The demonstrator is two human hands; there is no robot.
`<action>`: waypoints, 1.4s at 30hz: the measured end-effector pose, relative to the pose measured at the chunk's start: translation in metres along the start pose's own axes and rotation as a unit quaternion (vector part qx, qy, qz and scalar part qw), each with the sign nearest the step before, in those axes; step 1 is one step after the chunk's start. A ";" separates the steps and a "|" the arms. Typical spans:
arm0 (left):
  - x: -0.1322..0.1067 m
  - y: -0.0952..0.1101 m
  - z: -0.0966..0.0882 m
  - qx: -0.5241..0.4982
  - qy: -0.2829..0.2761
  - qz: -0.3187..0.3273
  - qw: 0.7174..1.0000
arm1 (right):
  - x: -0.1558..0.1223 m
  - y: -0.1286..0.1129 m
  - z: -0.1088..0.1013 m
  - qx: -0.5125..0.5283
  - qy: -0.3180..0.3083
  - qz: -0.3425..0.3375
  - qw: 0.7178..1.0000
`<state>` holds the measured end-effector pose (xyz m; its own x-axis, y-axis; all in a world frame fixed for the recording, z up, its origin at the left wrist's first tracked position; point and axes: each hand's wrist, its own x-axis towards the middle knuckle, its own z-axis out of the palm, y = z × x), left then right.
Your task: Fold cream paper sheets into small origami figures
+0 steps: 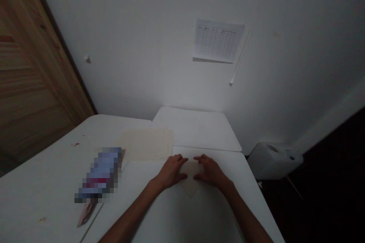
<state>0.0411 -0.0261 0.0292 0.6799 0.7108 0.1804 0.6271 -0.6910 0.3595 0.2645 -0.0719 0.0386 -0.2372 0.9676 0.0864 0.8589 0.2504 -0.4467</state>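
Note:
A small beige sheet of folded paper (190, 188) lies on the white table in front of me, its pointed corner toward me. My left hand (172, 171) curls over its left side, and my right hand (209, 171) mirrors it on the right. Both index fingers sit by the far edge while the thumbs rest on the paper, so it is held between them. The other fingers are bent, and their undersides are hidden. Left of my hands, a stack of similar beige sheets (148, 144) lies flat near the table's back.
A blurred-out bluish item (99, 176) with a pinkish strap (86, 213) lies left on the white tables (51, 182). A printed chart (218, 41) hangs on the wall. Right of the table stands a white box-like container (273, 161); a wooden door (37, 64) is at left.

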 end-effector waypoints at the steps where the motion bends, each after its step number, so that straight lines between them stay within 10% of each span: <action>1: 0.000 -0.001 0.000 0.000 -0.005 -0.001 1.000 | 0.000 0.000 0.000 0.007 -0.001 0.000 1.000; 42: -0.026 0.010 0.022 0.073 -0.015 0.141 0.987 | -0.033 -0.006 0.012 -0.192 0.016 -0.129 0.973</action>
<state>0.0381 -0.0540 0.0076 0.8449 0.4842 0.2274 0.4577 -0.8743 0.1615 0.2616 -0.1055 0.0283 -0.4592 0.8696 0.1816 0.8798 0.4734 -0.0420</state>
